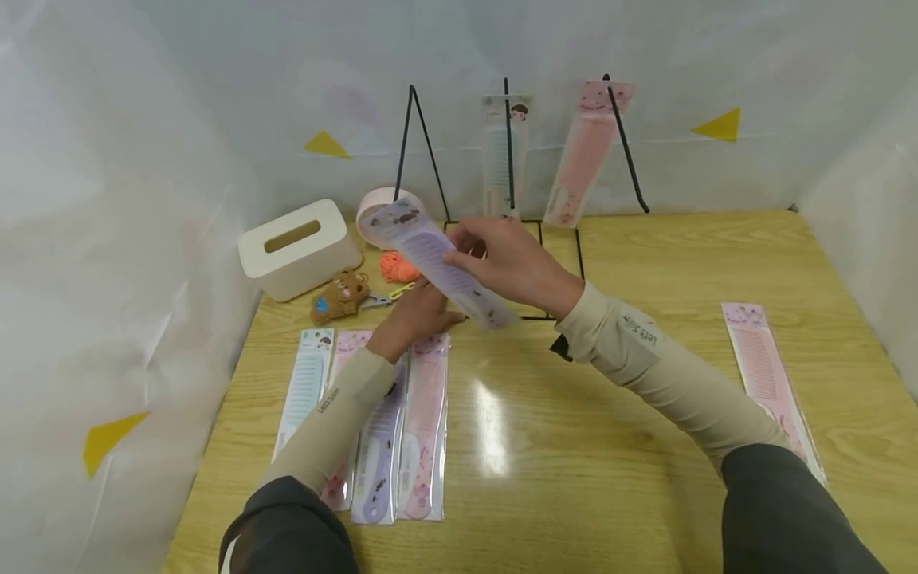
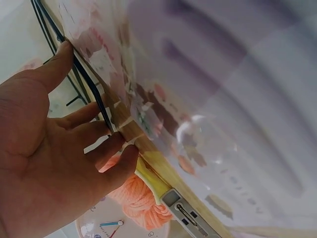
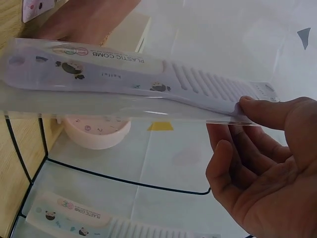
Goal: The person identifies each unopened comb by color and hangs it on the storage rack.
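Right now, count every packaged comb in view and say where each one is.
8: the purple comb in the right hand; two on the wire rack; four under the left arm; one far right. The arms may hide more.

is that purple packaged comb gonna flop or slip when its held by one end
The purple packaged comb looks stiff: it spans out straight from the right hand. Its glossy plastic sleeve probably makes it slippery. Thin and flat, it is likely light and will not roll.
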`<state>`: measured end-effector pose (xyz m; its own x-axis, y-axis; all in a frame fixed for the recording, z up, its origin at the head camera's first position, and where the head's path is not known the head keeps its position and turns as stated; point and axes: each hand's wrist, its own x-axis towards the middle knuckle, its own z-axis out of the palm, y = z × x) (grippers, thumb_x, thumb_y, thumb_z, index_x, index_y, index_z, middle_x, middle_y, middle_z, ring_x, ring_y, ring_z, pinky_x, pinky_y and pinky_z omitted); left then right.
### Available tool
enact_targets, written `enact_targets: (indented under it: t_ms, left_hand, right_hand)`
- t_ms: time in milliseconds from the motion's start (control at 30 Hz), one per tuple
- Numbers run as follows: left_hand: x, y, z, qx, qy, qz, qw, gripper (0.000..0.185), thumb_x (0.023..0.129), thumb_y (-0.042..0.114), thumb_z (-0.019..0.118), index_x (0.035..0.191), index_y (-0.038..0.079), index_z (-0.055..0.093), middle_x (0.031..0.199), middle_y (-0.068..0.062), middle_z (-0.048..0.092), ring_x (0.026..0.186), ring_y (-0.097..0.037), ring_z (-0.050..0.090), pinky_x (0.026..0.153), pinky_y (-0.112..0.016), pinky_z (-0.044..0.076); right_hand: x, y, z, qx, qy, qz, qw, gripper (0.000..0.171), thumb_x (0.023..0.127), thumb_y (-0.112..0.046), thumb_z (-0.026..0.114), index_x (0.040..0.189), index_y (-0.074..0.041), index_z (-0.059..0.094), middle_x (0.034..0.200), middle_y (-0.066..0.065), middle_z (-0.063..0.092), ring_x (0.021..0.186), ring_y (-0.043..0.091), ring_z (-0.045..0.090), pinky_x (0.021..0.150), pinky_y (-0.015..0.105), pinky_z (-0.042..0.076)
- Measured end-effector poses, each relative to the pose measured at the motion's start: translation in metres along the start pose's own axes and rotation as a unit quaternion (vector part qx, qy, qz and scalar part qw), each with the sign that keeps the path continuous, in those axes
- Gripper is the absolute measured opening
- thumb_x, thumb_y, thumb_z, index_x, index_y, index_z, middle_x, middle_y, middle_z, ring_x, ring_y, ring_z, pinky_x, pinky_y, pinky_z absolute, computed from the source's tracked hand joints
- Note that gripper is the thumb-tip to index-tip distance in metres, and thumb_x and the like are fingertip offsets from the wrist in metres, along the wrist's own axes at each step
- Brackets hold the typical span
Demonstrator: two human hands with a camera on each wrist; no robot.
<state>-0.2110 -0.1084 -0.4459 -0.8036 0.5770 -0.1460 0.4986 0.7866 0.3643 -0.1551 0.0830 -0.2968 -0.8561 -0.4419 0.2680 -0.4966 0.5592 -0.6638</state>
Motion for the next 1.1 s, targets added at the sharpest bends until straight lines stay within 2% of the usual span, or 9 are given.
enact_targets:
  t_ms: [333, 500, 700, 900, 1100]
  left_hand:
    - [0.001, 0.006, -0.003, 0.037, -0.004, 0.015, 0.9992, 0.081, 0.093, 0.04, 0.071, 0.157, 0.013, 0.03, 0.165, -0.007, 0.023, 0.152, -0.026, 0.016, 0.122, -0.04, 0.02]
    - [0.004, 0.008, -0.002, 0.052, -0.015, 0.017, 0.9984, 0.086, 0.093, 0.043, 0.069, 0.158, 0.007, 0.024, 0.162, -0.012, 0.028, 0.15, -0.027, 0.022, 0.123, -0.038, 0.016]
    - [0.007, 0.011, 0.0, 0.036, -0.028, -0.018, 0.9988, 0.096, 0.094, 0.045, 0.068, 0.16, 0.005, 0.01, 0.161, -0.015, 0.031, 0.145, -0.035, 0.031, 0.119, -0.045, 0.028]
    - [0.005, 0.014, 0.0, 0.025, -0.045, -0.046, 0.9976, 0.085, 0.096, 0.047, 0.064, 0.157, 0.002, 0.024, 0.162, -0.017, 0.025, 0.147, -0.036, 0.027, 0.116, -0.049, 0.031]
    - [0.005, 0.015, 0.0, 0.019, -0.042, -0.043, 0.998, 0.08, 0.096, 0.046, 0.064, 0.155, 0.004, 0.029, 0.163, -0.017, 0.023, 0.147, -0.036, 0.027, 0.117, -0.049, 0.03]
  right_hand:
    - [-0.002, 0.002, 0.001, -0.012, 0.026, -0.008, 1.0, 0.016, 0.096, -0.022, 0.07, 0.105, -0.008, 0.069, 0.087, 0.001, 0.071, 0.07, 0.012, 0.063, 0.062, 0.03, 0.051]
    - [0.004, 0.007, 0.0, -0.011, 0.028, 0.018, 0.999, 0.017, 0.098, -0.021, 0.067, 0.106, -0.006, 0.068, 0.09, 0.003, 0.07, 0.074, 0.014, 0.063, 0.064, 0.031, 0.052]
    - [0.032, 0.024, -0.001, -0.02, 0.044, 0.075, 0.996, 0.022, 0.1, -0.026, 0.064, 0.109, -0.007, 0.065, 0.098, 0.005, 0.068, 0.082, 0.017, 0.062, 0.067, 0.033, 0.051]
    - [0.062, 0.045, -0.002, -0.006, 0.083, 0.101, 0.991, 0.022, 0.099, -0.026, 0.064, 0.108, -0.006, 0.064, 0.098, 0.008, 0.068, 0.084, 0.018, 0.063, 0.072, 0.033, 0.052]
    - [0.088, 0.057, -0.004, 0.006, 0.112, 0.115, 0.987, 0.021, 0.098, -0.023, 0.066, 0.103, -0.003, 0.066, 0.095, 0.01, 0.068, 0.084, 0.019, 0.062, 0.072, 0.029, 0.049]
